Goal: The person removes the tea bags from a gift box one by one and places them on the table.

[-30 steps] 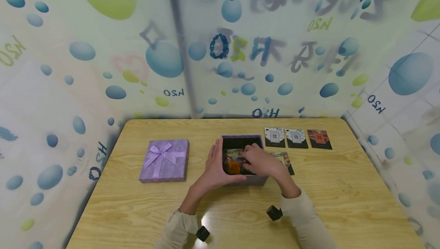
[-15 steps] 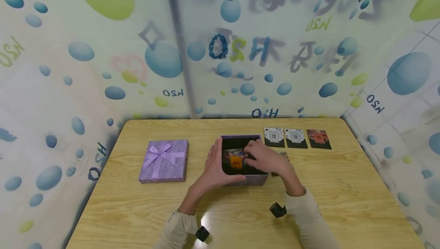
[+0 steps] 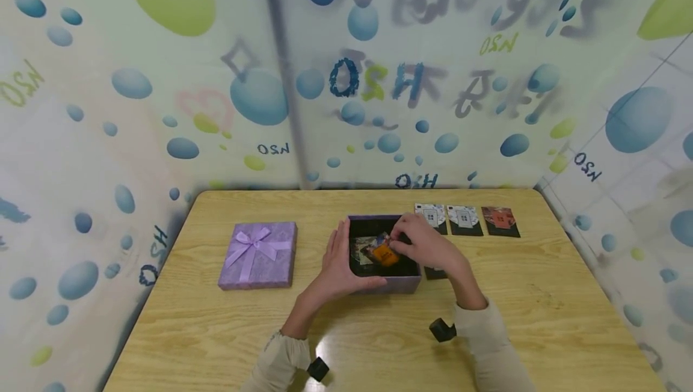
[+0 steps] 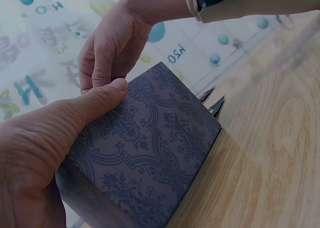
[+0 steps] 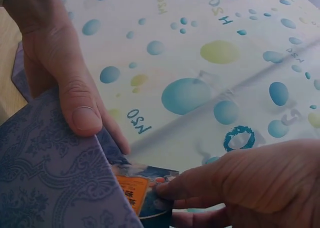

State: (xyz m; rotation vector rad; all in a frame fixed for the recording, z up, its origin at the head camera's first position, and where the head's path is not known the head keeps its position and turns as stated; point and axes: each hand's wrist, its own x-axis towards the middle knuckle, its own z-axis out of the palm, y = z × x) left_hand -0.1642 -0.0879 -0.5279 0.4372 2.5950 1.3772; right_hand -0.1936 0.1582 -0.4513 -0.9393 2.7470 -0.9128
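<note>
A purple patterned gift box [image 3: 397,285] stands without its lid on the table. My left hand [image 3: 342,267] holds its near left corner, with the fingers along the left side and the thumb [image 4: 107,94] over the front wall's upper edge. My right hand [image 3: 428,246] pinches a small flat packet with an orange label [image 3: 385,254] by its right edge. That packet is tilted within the box opening; in the right wrist view, the orange label [image 5: 132,192] shows beside the fingertips. Under it, another printed packet [image 3: 363,252] lies on the box's dark inside.
The purple lid with a ribbon bow [image 3: 258,257] lies left of the box. To the back right sit two white-and-black packets [image 3: 464,221] and a red-and-black packet [image 3: 500,222] in a row. Another packet [image 3: 435,273] is mostly hidden beneath my right forearm.
The right hand has pinched the orange-labelled packet and tilted it up, uncovering the packet beneath. The left hand stays on the box.
</note>
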